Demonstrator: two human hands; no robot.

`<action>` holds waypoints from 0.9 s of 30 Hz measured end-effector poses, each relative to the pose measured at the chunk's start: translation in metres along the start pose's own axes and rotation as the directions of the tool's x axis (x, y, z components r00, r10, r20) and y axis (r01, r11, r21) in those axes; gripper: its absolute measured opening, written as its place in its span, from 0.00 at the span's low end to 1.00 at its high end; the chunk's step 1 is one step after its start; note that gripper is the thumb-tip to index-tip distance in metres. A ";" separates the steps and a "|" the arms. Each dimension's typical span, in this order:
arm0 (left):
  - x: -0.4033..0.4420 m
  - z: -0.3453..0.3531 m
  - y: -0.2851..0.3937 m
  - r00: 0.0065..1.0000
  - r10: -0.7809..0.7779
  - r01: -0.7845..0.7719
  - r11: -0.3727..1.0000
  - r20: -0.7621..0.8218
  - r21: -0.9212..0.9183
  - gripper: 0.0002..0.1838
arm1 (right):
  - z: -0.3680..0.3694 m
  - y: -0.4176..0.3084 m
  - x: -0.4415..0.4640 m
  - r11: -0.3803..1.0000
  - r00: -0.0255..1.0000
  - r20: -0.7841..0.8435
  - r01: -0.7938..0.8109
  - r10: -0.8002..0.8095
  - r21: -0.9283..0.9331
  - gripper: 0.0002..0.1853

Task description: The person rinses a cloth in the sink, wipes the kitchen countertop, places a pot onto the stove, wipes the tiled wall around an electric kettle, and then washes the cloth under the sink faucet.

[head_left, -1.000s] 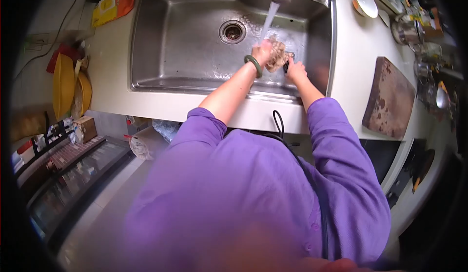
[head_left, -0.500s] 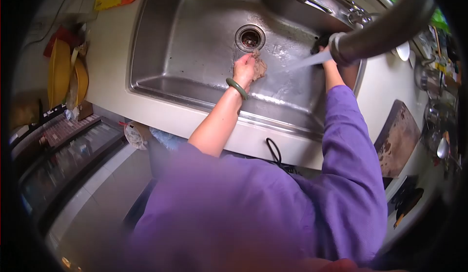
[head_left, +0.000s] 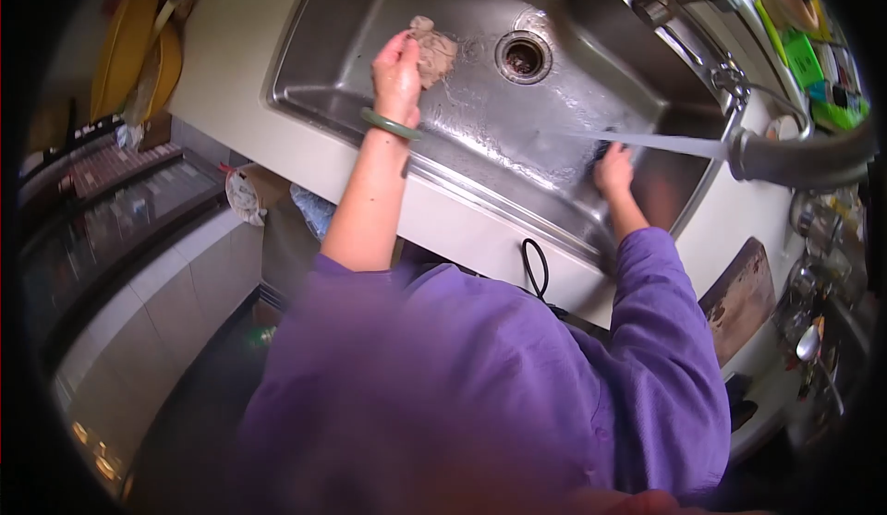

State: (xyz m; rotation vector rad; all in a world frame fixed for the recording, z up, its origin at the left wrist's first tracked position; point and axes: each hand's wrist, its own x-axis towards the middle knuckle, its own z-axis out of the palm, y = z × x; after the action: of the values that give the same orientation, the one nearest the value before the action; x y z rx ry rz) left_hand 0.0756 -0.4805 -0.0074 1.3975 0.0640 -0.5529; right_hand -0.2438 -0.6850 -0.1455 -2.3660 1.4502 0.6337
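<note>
My left hand (head_left: 395,85), with a green bangle (head_left: 390,125) on its wrist, is closed on a wet, crumpled beige-brown rag (head_left: 434,58) over the left part of the steel sink (head_left: 305,81). Across the basin, my right hand (head_left: 613,171) is curled round something small and dark near the right wall; its kind cannot be made out. From the faucet spout (head_left: 753,155) a stream of water (head_left: 661,141) shoots leftward past the right fingers. The drain (head_left: 524,57) lies between my two hands.
White counter (head_left: 217,62) borders the sink. At the right are a stained cutting board (head_left: 739,302), a spoon (head_left: 808,344) and glass jars. Yellow items (head_left: 125,53) hang at the left, and a looped black cord (head_left: 534,270) sticks up at the front edge.
My left hand has carried the rag leftward, away from the drain. My right hand has come down toward the sink's front. The camera view has turned and shifted.
</note>
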 end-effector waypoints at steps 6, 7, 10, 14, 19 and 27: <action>0.000 -0.069 0.041 0.989 0.119 -0.104 0.984 -0.093 0.147 0.16 | 0.019 -0.152 -0.014 0.624 0.626 -0.116 0.780 -0.771 0.052 0.23; 0.001 -0.082 0.046 0.986 0.154 -0.136 0.965 -0.066 0.223 0.16 | 0.017 -0.167 0.002 0.638 0.636 -0.248 0.766 -0.731 0.080 0.21; 0.006 -0.124 0.053 0.970 0.242 -0.218 0.902 -0.019 0.373 0.15 | -0.043 -0.173 -0.008 0.675 0.668 -0.245 0.735 -0.703 0.066 0.25; 0.017 -0.156 0.052 0.903 0.412 -0.406 0.726 0.121 0.555 0.12 | 0.015 -0.128 -0.042 0.295 0.292 0.047 0.953 -0.955 0.073 0.28; 0.014 -0.158 0.050 0.749 0.622 -0.583 0.454 0.229 0.674 0.11 | 0.024 -0.264 -0.032 0.220 0.212 0.064 0.965 -0.975 0.140 0.28; 0.020 -0.156 0.056 0.741 0.643 -0.580 0.466 0.195 0.668 0.10 | 0.042 -0.444 0.022 0.439 0.411 -0.285 0.897 -0.866 -0.042 0.18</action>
State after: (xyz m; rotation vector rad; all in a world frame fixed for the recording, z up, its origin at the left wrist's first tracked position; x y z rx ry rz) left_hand 0.1589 -0.3371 0.0061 2.0438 -0.6475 0.1517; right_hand 0.1524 -0.4831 -0.1838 -2.6951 0.0610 -0.0890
